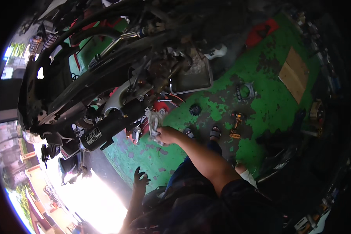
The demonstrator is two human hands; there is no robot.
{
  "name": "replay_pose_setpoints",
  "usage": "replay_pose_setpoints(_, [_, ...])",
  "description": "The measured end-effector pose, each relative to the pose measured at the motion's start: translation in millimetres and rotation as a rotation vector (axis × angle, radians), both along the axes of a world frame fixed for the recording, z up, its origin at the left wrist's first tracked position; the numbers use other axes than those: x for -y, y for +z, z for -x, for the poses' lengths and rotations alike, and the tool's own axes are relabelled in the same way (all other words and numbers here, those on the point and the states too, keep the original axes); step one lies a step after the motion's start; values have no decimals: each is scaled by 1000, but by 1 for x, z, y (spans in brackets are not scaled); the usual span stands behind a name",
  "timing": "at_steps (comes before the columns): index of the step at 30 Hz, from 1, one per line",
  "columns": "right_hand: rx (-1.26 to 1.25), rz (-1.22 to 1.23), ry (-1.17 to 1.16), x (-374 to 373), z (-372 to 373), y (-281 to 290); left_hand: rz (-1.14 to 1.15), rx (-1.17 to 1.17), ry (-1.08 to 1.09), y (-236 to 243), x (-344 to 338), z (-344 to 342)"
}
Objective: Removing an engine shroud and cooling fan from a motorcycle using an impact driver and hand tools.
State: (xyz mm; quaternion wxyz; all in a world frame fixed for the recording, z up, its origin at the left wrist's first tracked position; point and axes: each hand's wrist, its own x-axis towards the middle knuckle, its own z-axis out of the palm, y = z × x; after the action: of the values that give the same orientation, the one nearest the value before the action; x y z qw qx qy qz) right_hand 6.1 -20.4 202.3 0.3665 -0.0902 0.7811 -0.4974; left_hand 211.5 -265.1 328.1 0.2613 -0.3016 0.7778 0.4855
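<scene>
My right hand [167,135] is closed around a crumpled greyish-white rag [155,121]. That rag hangs beside the rear end of a black exhaust muffler [113,125] on a motorcycle [82,80]. Lower down and to the left, my left hand [141,180] is raised with its fingers apart and nothing in it. Behind and below the rag, a red tray or case [143,128] with metal tools lies on the floor, partly covered by the muffler and the rag.
A metal drain pan [193,83] sits under the motorcycle. On the worn green floor [163,158] are a round dark part [195,109], a grey metal cover [246,92], a yellow-and-black cordless drill [236,124] and a cardboard sheet [294,75]. Bright daylight comes in at left.
</scene>
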Motion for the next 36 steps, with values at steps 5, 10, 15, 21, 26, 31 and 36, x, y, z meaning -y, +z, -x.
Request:
replay_pose_setpoints(5, [-9,406,-91,-21,-92,19,-210,-92,-570,-16,-88,78])
replay_pose_setpoints(10, [764,960,-600,-76,-139,-4,-247,-134,-571,-50,-156,105])
replay_pose_setpoints(15, [631,569,-871,-158,-186,-45,66,-14,-963,-83,-177,119])
replay_pose_setpoints(21, [652,536,-1748,-269,-245,-135,355,-169,-1323,-151,-183,152])
replay_pose_setpoints(26, [700,551,-2001,-348,-274,-210,241,-104,-1049,-263,-241,189])
replay_pose_setpoints(31, [691,357,-2015,-403,-272,-333,353,-171,-1284,-433,-287,211])
replay_pose_setpoints(36, [508,-18,-1873,-455,-272,-512,604,175,-1046,-604,-305,230])
